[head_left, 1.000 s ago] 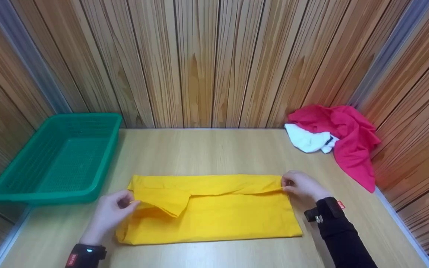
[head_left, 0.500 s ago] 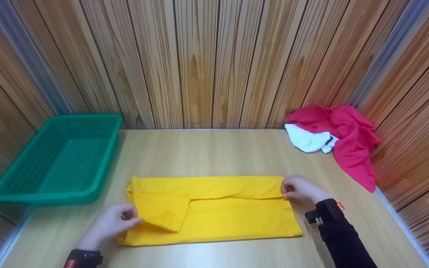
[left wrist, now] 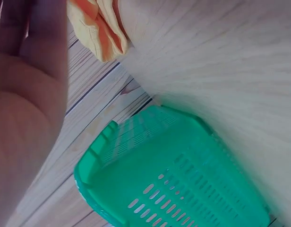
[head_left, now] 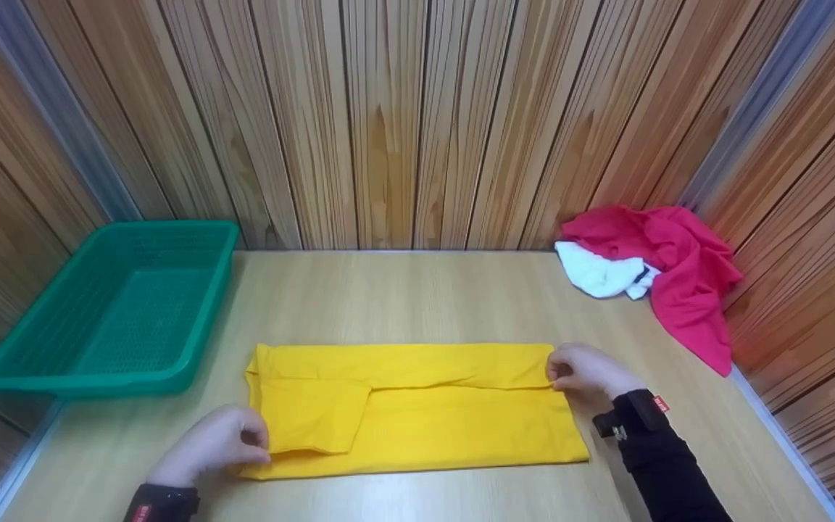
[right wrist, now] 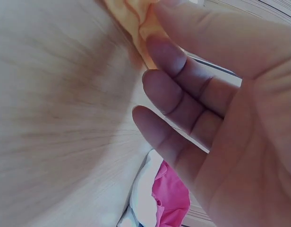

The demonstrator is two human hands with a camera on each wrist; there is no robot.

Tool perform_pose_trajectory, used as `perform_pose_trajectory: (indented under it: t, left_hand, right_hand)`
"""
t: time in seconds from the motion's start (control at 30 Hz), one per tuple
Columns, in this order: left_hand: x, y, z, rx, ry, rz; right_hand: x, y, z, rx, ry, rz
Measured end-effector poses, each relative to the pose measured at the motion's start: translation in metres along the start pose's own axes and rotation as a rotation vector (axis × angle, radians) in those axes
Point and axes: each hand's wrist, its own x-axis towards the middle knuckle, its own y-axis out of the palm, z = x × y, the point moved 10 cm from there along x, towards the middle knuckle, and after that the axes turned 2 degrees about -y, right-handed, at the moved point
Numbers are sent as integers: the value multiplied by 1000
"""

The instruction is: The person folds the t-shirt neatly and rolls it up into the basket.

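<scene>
A yellow shirt [head_left: 454, 420] lies folded into a wide rectangle on the table. A short flap like a sleeve [head_left: 312, 413] is laid over its left part. My left hand [head_left: 214, 442] pinches the near left corner of this flap, low over the cloth. At the far right end, my right hand [head_left: 588, 368] pinches the edge of the folded-over strip. In the right wrist view, thumb and index finger meet on the yellow cloth [right wrist: 133, 19], while the other fingers stay loosely bent. The left wrist view shows part of the shirt [left wrist: 100, 30], but the left fingertips are out of frame.
A green plastic basket [head_left: 204, 330] stands at the back left, with nothing seen inside. A red cloth [head_left: 689, 261] and a white cloth [head_left: 595, 270] lie heaped in the back right corner. Wood-patterned walls [head_left: 417, 123] enclose the table on three sides.
My left hand has drawn the flap toward the near edge and lowered it, so it lies flatter. My right hand has shifted slightly nearer with the strip's edge, keeping its pinch.
</scene>
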Motion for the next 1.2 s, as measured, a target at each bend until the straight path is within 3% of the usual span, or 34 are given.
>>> perform_pose_trajectory:
  t: [0.17,0.43,0.63,0.77,0.87,1.2]
  left_hand:
    - [2,7,1,38,-9,19]
    - [2,7,-6,67,71,7]
    - [1,2,-16,142,69,-89]
    - [2,2,-30,178,60,-165]
    - [5,8,-37,184,26,-183]
    - [14,29,-36,277,-239,-170]
  right_hand:
    - [0,2,0,2,30,13]
    - [-1,5,-4,-22,94,34]
    - [0,-8,7,-67,134,-37]
    - [4,-13,27,-80,87,-121]
    - [6,-9,40,-54,67,-129]
    - [10,18,53,-12,87,-91]
